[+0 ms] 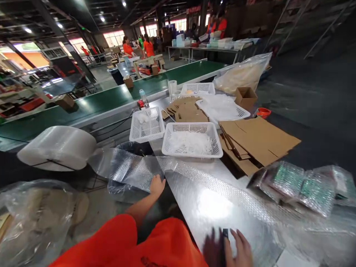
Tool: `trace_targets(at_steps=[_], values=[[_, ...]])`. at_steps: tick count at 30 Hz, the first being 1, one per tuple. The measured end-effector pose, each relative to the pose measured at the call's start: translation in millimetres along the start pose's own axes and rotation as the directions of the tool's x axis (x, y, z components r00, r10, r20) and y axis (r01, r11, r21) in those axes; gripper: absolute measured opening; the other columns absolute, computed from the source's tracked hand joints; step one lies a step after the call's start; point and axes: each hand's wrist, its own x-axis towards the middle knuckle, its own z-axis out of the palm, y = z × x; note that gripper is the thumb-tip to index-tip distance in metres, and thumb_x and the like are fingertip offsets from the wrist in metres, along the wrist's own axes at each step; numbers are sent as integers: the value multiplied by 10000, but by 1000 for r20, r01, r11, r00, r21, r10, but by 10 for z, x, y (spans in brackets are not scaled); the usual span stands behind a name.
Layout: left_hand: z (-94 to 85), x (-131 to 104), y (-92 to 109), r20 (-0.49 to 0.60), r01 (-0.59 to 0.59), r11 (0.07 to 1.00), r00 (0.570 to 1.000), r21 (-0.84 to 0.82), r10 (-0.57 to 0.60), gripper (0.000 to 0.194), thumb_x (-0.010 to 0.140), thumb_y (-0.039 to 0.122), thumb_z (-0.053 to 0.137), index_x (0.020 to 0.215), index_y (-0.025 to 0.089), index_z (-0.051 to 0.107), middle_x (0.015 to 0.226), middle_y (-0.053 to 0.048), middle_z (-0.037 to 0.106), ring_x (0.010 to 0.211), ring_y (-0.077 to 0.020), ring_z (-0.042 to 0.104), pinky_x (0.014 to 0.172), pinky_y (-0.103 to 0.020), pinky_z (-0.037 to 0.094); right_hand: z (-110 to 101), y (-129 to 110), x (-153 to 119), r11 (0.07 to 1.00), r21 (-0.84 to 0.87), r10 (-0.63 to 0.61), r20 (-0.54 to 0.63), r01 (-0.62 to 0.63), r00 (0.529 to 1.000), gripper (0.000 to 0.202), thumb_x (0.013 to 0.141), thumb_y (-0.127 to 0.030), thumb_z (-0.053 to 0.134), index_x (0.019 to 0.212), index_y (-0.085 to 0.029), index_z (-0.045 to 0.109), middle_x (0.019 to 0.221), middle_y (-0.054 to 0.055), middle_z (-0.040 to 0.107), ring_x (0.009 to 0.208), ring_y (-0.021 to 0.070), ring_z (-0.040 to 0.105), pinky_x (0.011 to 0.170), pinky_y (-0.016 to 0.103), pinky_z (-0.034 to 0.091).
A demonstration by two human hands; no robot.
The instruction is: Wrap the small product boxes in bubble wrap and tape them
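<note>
My left hand (pixel 156 185) pinches the bubble wrap (pixel 194 181) at the table edge, sheet stretched across the table (pixel 211 207) from the roll (pixel 57 147). Right hand (pixel 239 250) is blurry, closed around a dark tool (pixel 224 237) near me.

No text, label or number is legible anywhere; signs too blurred.

Clear bubble wrap sheet (pixel 194 185) lies unrolled flat across the shiny table (pixel 211 207).

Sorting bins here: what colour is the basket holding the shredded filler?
White, with a perforated mesh pattern; the basket shows best in the head view.
</note>
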Motion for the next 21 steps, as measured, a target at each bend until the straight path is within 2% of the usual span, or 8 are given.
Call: trace_targets(at_steps=[2,5,11,13,15,18,19,21], values=[[-4,166,68,8,23,1000,1000,4,-24,437,985,380,490,1264,50,553,1294,-245,591,1221,-318,595,952,-367,465,386,-343,16,998,19,-65,105,63,992,553,911,-651,383,1068,-211,678,1233,162,635,1175,343,607,1022,565,496],[-19,388,122,67,6,1000,998,20,-7,419,973,367,509,1198,25,600,1227,-264,621,1159,-334,627,896,-377,479,766,-693,58,1000,11,-26,178,24,984,525,884,-586,392,1075,-189,677,1226,173,648,1169,326,618,1026,530,499],[-181,513,35,124,-226,974,966,-3,225,308,975,141,386,1009,55,679,1087,-167,665,1038,-243,665,857,-312,451,662,-724,152,951,89,270,230,-297,935,529,715,-641,514,978,-201,647,1109,181,689,1071,347,658,952,496,539],[-289,442,29,102,-310,951,945,-16,310,319,966,144,371,999,70,680,1092,-157,657,1065,-250,645,878,-319,443,617,-811,239,860,164,416,321,-483,851,531,654,-667,566,940,-223,624,1084,163,701,1034,343,679,877,463,572],[-405,331,58,86,-386,922,918,-30,387,289,949,151,396,952,113,682,1087,-137,662,1079,-249,626,900,-317,437,672,-1032,366,680,282,502,493,-677,710,521,652,-699,571,893,-237,587,1034,142,712,1002,322,702,834,435,587],[-552,112,133,104,-488,872,866,-40,490,227,916,148,447,854,162,665,1022,-108,673,1022,-238,625,891,-311,441,924,-1548,575,300,405,416,759,-864,500,534,747,-769,487,786,-239,540,921,130,710,961,277,727,867,415,576],[-585,30,156,123,-526,849,841,-43,527,216,907,145,457,829,171,656,992,-100,673,988,-233,627,875,-311,445,1030,-1731,639,212,417,373,802,-884,468,557,771,-786,468,760,-233,544,886,127,707,940,264,731,883,412,569],[-620,-128,195,157,-604,794,780,-67,606,209,898,151,464,799,189,644,943,-84,669,922,-219,624,844,-311,451,1229,-2052,771,181,473,356,786,-862,505,571,797,-790,465,726,-230,547,805,101,698,860,240,735,862,408,576]])
